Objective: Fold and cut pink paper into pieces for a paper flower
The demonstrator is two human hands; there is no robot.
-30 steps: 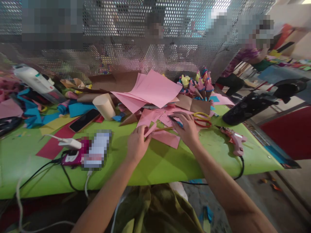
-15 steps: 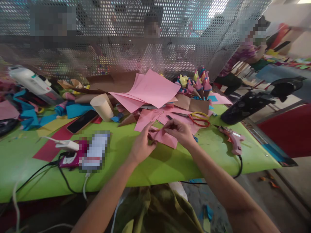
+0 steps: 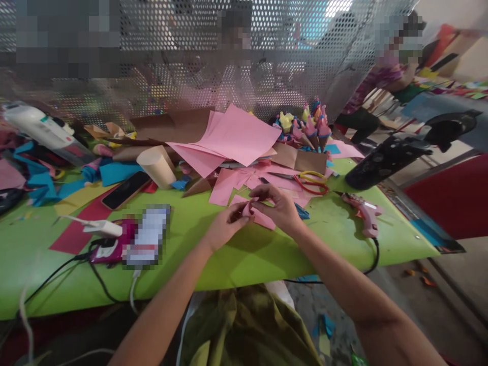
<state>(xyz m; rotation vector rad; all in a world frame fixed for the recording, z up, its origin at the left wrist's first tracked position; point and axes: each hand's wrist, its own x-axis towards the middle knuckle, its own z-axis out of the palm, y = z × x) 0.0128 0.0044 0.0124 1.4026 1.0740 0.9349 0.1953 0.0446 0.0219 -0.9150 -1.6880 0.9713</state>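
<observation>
Between my two hands is a small piece of pink paper (image 3: 263, 219), its left end curled up at the fingertips. My left hand (image 3: 227, 222) pinches the curled end from the left, thumb underneath. From the right, my right hand (image 3: 277, 207) grips the same paper with thumb and fingers. Just beyond them lie pink paper scraps (image 3: 223, 187) and scissors (image 3: 310, 183) with red and yellow handles. A stack of pink sheets (image 3: 238, 134) rises behind the scraps.
A pink glue gun (image 3: 365, 213) and a black bottle (image 3: 385, 160) are at the right. At the left lie a dark phone (image 3: 125, 190), a lit phone (image 3: 148, 236) and a power strip (image 3: 110, 249) with cables. Paper cones (image 3: 310, 129) stand at the back by a perforated metal panel (image 3: 190, 81).
The pink paper, flatter before, now has a rolled end between my fingertips. Both hands have drawn closer together. The view has shifted slightly.
</observation>
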